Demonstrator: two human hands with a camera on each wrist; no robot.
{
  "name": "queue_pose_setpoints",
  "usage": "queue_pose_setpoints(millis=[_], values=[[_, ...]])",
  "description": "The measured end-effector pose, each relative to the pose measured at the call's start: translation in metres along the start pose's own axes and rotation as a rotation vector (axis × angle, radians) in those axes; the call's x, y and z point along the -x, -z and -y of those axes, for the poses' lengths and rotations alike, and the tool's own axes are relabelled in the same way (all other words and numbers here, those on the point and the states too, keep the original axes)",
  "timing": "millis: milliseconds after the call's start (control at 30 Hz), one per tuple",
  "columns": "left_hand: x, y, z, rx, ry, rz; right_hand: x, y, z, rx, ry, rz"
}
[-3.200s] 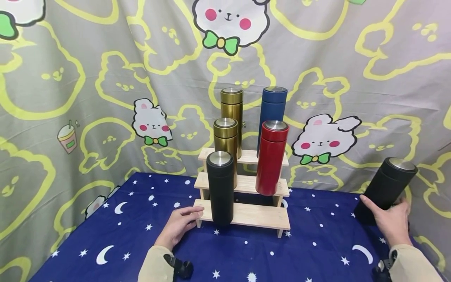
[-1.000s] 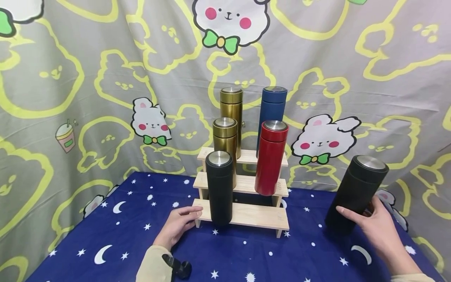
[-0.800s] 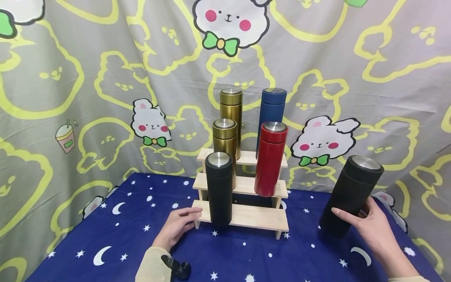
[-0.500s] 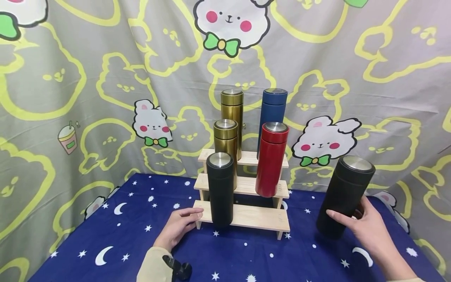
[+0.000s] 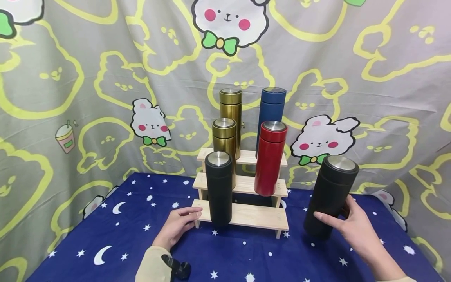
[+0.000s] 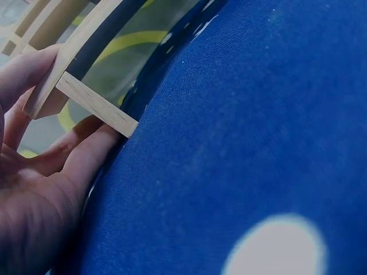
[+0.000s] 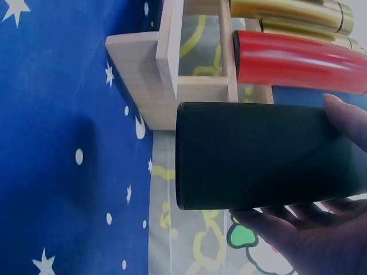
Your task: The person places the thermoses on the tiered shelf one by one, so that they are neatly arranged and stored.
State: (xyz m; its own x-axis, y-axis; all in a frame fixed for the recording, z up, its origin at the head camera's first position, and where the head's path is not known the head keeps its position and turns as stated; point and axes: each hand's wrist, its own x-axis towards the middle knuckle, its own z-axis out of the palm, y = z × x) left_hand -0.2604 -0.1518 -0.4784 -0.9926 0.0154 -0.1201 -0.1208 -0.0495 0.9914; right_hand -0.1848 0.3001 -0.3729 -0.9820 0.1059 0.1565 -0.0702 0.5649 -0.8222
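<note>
My right hand (image 5: 356,227) grips a black thermos (image 5: 329,199) with a steel-topped lid, thumb across the front and fingers behind. The flask tilts, top to the right, in the air to the right of a three-step wooden stand (image 5: 260,216); its base shows in the right wrist view. My left hand (image 5: 179,225) holds the left end of the lowest step, thumb at the board and fingers by the leg (image 6: 97,103) in the left wrist view. Another black thermos (image 5: 219,192) stands on that step's left part. On the middle step are a gold thermos (image 5: 225,141) and a red thermos (image 5: 270,160).
The top step bears a second gold thermos (image 5: 234,113) and a blue thermos (image 5: 272,107), both partly hidden by those in front. A navy cloth (image 5: 141,219) with moons and stars covers the table. A grey cartoon curtain (image 5: 105,78) hangs behind and at the sides.
The black thermos in my right hand has come leftward from the far right toward the stand, and is less tilted. My left hand and the flasks on the steps have stayed put.
</note>
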Motion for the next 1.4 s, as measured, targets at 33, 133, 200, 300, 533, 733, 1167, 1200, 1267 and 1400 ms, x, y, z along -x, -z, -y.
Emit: queue_pose_setpoints(millis=[33, 133, 200, 300, 533, 733, 1167, 1200, 1267, 1400], values=[[0.000, 0.000, 0.000, 0.001, 0.001, 0.001, 0.000, -0.001, 0.001, -0.001, 0.004, 0.003], [0.000, 0.000, -0.001, 0.000, 0.000, 0.001, 0.001, -0.004, 0.005, -0.004, 0.016, 0.004], [0.000, 0.000, -0.001, 0.000, 0.000, 0.000, 0.002, -0.007, 0.007, 0.003, 0.028, -0.005], [0.000, -0.001, -0.001, 0.002, -0.001, -0.001, 0.003, -0.011, 0.011, 0.020, 0.044, -0.022], [0.001, -0.001, 0.000, 0.005, -0.004, -0.005, 0.004, -0.018, 0.018, -0.010, 0.066, -0.020], [0.000, -0.001, 0.000, 0.003, -0.009, 0.001, 0.004, -0.024, 0.027, -0.076, 0.080, -0.004], [0.001, 0.000, 0.000, 0.006, -0.005, -0.009, 0.002, -0.050, 0.041, -0.201, 0.158, 0.021], [0.001, 0.000, 0.001, 0.007, -0.005, -0.009, 0.001, -0.052, 0.041, -0.206, 0.158, 0.022], [0.001, 0.000, 0.001, 0.007, -0.007, -0.007, 0.000, -0.055, 0.041, -0.208, 0.155, 0.022], [0.000, 0.001, 0.001, 0.010, -0.014, 0.000, -0.002, -0.061, 0.042, -0.209, 0.141, 0.034]])
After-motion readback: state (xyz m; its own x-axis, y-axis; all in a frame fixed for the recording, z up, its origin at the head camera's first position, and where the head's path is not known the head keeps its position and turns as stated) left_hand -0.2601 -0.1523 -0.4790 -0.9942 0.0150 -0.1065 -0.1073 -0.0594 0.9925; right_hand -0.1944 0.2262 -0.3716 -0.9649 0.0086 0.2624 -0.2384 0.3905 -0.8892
